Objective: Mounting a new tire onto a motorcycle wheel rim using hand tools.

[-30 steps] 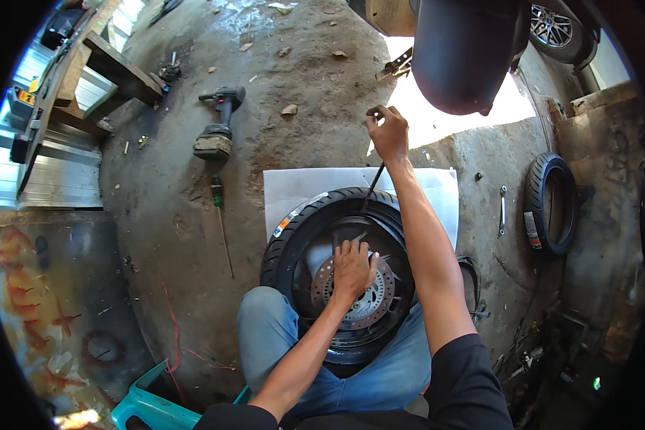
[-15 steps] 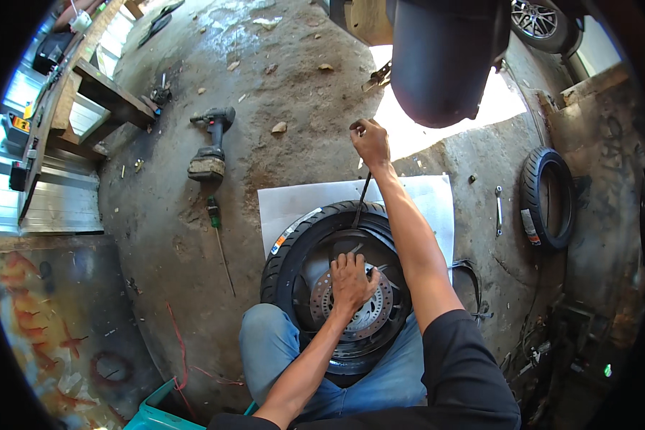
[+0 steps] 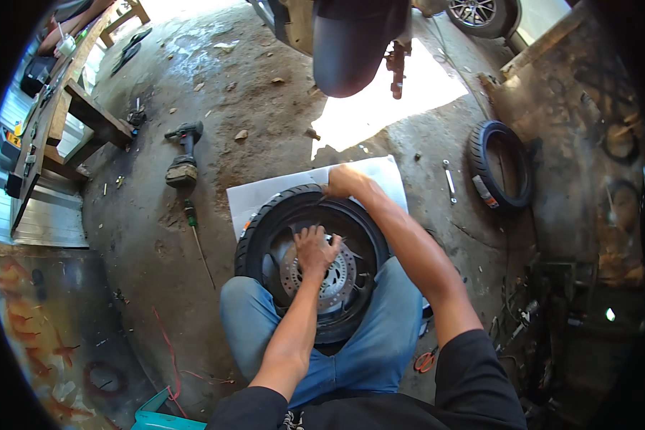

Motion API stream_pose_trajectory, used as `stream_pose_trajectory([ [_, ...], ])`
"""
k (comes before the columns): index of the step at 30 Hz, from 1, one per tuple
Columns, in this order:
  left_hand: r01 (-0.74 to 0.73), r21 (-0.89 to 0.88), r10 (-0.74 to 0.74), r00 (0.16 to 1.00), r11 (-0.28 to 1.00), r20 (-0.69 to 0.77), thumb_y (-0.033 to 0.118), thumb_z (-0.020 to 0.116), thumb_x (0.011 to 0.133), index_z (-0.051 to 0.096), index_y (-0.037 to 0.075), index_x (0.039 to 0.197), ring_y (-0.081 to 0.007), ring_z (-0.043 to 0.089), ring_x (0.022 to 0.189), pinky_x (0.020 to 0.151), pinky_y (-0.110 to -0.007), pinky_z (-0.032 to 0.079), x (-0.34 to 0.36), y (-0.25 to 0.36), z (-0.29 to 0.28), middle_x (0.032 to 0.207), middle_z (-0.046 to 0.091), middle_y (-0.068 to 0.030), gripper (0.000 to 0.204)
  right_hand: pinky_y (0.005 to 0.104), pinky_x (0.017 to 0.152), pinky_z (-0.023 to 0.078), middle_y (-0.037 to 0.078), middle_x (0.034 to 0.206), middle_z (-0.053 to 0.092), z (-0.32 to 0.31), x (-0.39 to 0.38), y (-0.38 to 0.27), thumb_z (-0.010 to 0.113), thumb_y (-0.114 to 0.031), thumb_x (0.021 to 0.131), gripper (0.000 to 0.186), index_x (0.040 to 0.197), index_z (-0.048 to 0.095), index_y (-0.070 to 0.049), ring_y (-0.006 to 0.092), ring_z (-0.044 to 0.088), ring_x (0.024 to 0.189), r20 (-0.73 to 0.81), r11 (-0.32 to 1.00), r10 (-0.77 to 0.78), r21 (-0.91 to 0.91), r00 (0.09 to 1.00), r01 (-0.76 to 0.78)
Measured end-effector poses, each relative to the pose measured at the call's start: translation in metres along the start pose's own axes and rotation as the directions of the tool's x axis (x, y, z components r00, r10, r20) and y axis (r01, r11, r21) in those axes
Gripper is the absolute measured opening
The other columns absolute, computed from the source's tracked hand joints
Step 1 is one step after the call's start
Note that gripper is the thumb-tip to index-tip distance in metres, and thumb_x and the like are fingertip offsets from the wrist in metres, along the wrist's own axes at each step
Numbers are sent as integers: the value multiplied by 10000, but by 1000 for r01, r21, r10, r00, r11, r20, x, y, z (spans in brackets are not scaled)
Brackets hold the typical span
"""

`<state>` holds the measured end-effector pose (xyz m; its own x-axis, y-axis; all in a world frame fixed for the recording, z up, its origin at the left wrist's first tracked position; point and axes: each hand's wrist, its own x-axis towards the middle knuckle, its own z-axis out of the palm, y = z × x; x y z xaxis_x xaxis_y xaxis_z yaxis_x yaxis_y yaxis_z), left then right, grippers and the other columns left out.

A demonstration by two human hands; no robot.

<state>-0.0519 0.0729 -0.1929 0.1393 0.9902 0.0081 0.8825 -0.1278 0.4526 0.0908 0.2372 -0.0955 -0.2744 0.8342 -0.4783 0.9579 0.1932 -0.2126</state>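
Note:
A black motorcycle tyre [image 3: 245, 251] lies flat around a dark wheel, between my knees and partly on a white sheet [image 3: 238, 202]. My left hand [image 3: 315, 249] rests over the wheel's hub with its fingers spread, beside the perforated brake disc [image 3: 289, 271]. At the tyre's far edge, my right hand [image 3: 345, 181] is closed around a thin dark tyre lever [image 3: 322, 200]. Most of the lever is hidden by that hand; its lower end reaches inside the tyre's edge.
On the floor to the left lie a cordless impact wrench [image 3: 183, 170] and a screwdriver [image 3: 202, 247]. A spanner [image 3: 448, 182] and another tyre [image 3: 479, 166] are at right. Orange-handled scissors [image 3: 425, 362] lie by my right knee. A dark vehicle part [image 3: 347, 54] hangs overhead at the far side.
My right hand has swung the lever down to the tyre's edge; it was raised beyond the edge before. My left hand stays over the hub. The whole view has shifted.

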Motion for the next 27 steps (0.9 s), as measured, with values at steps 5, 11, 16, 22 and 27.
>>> stream_pose_trajectory([
  [5, -22, 11, 22, 999, 1000, 26, 481, 637, 875, 743, 23, 1066, -325, 614, 1104, 1040, -505, 408, 4, 4, 5, 1093, 706, -150, 507, 537, 836, 568, 281, 931, 731, 100, -139, 2, 681, -393, 950, 362, 992, 787, -49, 465, 709, 929, -249, 892, 252, 435, 935, -125],
  [11, -45, -219, 44, 999, 975, -12, 438, 612, 938, 702, 50, 1085, -363, 597, 1137, 1063, -542, 381, 2, -5, -3, 1100, 649, -169, 425, 541, 870, 518, 275, 1059, 719, 185, -207, -81, 632, -260, 1002, 282, 1195, 657, -55, 472, 680, 1027, -273, 450, 740, 880, 615, -151],
  [16, -240, -588, 163, 970, 773, -182, 289, 614, 991, 680, -12, 1052, -404, 613, 1058, 958, -472, 476, 72, 50, -35, 1069, 647, -213, 314, 561, 868, 486, 329, 1001, 669, 201, -197, -65, 525, -286, 1066, 365, 1140, 661, 44, 510, 628, 995, -215, 362, 867, 892, 449, -271],
  [22, -263, -373, 391, 861, 890, 325, 469, 479, 1048, 744, -10, 1040, -399, 665, 1120, 979, -476, 511, 168, 96, -11, 1132, 717, -247, 547, 519, 873, 490, 321, 996, 698, 214, -185, -60, 509, -328, 1067, 428, 1116, 677, 63, 492, 661, 972, -27, 173, 867, 953, 498, -249],
  [27, -481, 112, 167, 499, 869, 850, 628, 363, 1054, 738, 80, 1257, -364, 623, 1285, 1087, -456, 479, 200, 112, 41, 1318, 688, -212, 694, 425, 886, 504, 267, 1050, 732, 252, -170, -59, 552, -328, 1060, 436, 1151, 689, 76, 358, 698, 964, 88, -8, 870, 986, 485, -166],
])
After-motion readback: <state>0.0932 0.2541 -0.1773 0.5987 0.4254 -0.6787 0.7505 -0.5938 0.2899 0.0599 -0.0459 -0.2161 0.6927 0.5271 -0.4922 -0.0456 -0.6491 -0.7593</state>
